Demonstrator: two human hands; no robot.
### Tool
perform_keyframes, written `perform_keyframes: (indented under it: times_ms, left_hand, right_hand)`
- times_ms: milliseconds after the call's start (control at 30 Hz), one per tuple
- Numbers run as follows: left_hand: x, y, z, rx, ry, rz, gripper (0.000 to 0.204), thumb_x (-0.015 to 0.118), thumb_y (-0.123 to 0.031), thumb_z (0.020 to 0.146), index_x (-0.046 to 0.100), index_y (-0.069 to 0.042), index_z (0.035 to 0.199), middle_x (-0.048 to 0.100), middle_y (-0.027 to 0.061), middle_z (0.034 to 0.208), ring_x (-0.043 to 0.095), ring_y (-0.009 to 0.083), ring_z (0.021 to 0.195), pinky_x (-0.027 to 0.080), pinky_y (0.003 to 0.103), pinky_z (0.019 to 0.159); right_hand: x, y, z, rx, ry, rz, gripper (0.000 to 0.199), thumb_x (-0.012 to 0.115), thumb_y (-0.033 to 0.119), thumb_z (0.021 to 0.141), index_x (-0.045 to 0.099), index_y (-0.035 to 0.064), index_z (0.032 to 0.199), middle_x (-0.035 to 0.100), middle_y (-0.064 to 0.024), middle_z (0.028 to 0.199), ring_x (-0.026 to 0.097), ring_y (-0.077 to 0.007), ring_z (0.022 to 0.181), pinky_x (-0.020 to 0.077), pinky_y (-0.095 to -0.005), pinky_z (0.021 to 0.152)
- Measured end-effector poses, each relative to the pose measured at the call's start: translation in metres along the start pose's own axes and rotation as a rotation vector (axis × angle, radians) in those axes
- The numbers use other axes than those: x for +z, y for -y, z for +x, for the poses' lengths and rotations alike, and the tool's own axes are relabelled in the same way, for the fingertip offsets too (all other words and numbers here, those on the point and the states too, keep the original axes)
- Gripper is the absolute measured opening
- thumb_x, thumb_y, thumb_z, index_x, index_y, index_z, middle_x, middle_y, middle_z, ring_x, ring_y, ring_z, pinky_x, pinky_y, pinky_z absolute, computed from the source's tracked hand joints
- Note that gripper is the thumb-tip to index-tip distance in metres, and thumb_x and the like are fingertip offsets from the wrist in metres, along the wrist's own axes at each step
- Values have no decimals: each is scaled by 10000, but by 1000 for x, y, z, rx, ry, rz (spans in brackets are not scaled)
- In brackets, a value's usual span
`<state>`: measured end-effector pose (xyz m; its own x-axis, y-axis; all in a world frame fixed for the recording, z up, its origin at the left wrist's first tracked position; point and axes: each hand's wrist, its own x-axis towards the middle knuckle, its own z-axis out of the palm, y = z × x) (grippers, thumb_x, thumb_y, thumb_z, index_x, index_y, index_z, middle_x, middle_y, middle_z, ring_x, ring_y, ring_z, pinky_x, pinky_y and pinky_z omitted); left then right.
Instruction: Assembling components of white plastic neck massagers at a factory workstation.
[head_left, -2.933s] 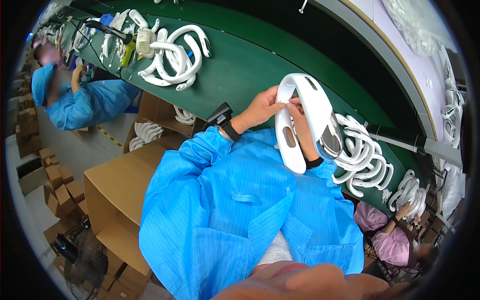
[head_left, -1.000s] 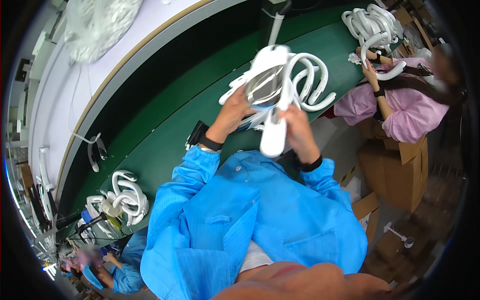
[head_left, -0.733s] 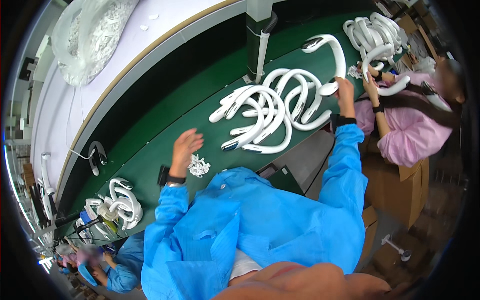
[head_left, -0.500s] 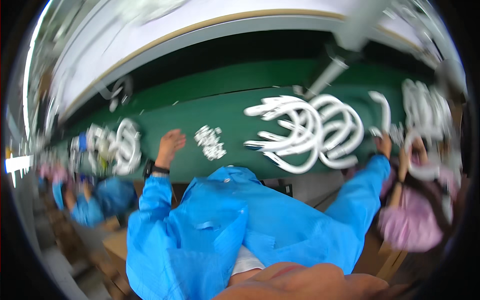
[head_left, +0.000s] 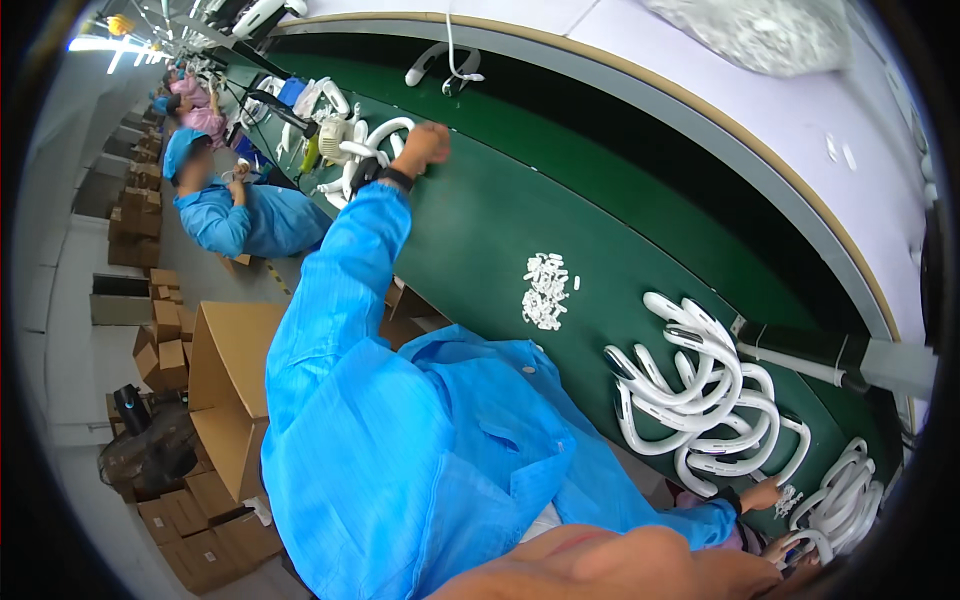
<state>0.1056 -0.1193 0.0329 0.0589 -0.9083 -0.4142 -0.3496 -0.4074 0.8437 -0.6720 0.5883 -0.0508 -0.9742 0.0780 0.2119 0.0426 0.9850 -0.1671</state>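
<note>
My left hand [head_left: 427,146], a dark band at its wrist, is closed at the far left of the green table, beside a curved white tube-like piece [head_left: 388,130]. What its fingers hold, if anything, is hidden. At the lower right my right hand [head_left: 762,494] grips the near end of another curved white piece [head_left: 800,452]. Next to that hand is a heap of curved white pieces [head_left: 715,400], overlapping one another. Small white parts [head_left: 545,292] lie loose in the middle of the table, and more small white parts [head_left: 788,500] lie by my right hand.
A co-worker in blue [head_left: 250,215] sits at the left near a green-and-white tool [head_left: 328,142]. Another person's hands [head_left: 782,548] are by a curved-piece stack [head_left: 840,495] at right. A grey post [head_left: 880,365] crosses the table's far side; an open carton [head_left: 225,390] stands left.
The view has swung left. My left hand has moved from near the small parts to the far-left curved pieces and its fingers have curled. My right hand still grips its curved piece.
</note>
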Motion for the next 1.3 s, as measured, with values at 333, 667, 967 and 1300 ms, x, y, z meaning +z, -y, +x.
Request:
perform_keyframes:
  times_ms: [333, 667, 967, 1300]
  left_hand:
    - [-50, 46, 336, 1008, -775, 1107, 295, 525, -200, 758, 633, 0, 947, 625, 207, 913, 597, 368, 847, 453, 431, 794]
    - [5, -61, 221, 1266, -445, 1068, 368, 430, -310, 874, 615, -47, 1053, 621, 120, 1093, 573, 285, 1034, 424, 431, 893]
    - [103, 74, 366, 941, -422, 700, 221, 563, -200, 772, 629, -11, 868, 634, 182, 919, 617, 342, 868, 490, 432, 760]
    - [-1, -45, 40, 587, -112, 37, 483, 699, -136, 646, 475, 30, 1040, 599, 202, 926, 603, 334, 863, 476, 391, 772]
  right_hand:
    - [-201, 281, -356, -916, -21, 751, 178, 584, 61, 860, 646, -2, 1015, 667, -169, 882, 639, -307, 755, 510, -344, 644]
    - [-111, 360, -558, -1206, 598, 357, 293, 598, 140, 827, 587, 68, 1111, 618, -218, 820, 582, -401, 631, 478, -445, 548]
    - [-60, 411, -553, -1355, 669, 393, 387, 647, 130, 719, 559, 4, 1074, 577, -213, 1035, 566, -387, 898, 479, -441, 747]
    - [-42, 410, -549, -1449, 708, 198, 279, 630, 121, 723, 571, 38, 983, 565, -147, 895, 579, -335, 803, 487, -413, 667]
